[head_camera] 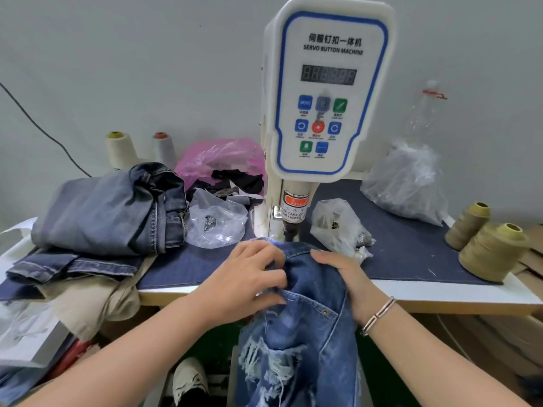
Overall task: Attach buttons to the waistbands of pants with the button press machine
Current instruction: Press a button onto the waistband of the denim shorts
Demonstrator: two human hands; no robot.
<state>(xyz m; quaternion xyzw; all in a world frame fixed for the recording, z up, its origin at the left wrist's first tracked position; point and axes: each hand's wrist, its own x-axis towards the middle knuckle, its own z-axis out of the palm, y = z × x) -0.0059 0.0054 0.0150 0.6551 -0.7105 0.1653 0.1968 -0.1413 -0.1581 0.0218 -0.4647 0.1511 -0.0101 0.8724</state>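
A pair of ripped blue jeans (pixel 305 304) hangs over the table's front edge, its waistband lying under the punch head (pixel 289 230) of the white servo button machine (pixel 326 92). My left hand (pixel 252 277) grips bunched denim on the waistband's left side, fingers curled into the fabric. My right hand (pixel 343 271) holds the waistband's right edge, fingers bent over the cloth. A metal rivet (pixel 325 312) shows on the jeans' pocket. Any button under the punch is hidden by the fabric.
A pile of grey-blue jeans (pixel 108 210) lies at the left. Clear plastic bags of metal parts sit left (pixel 216 221) and right (pixel 338 224) of the machine column. Olive thread cones (pixel 493 251) stand at the right edge; a big clear bag (pixel 408 183) sits behind.
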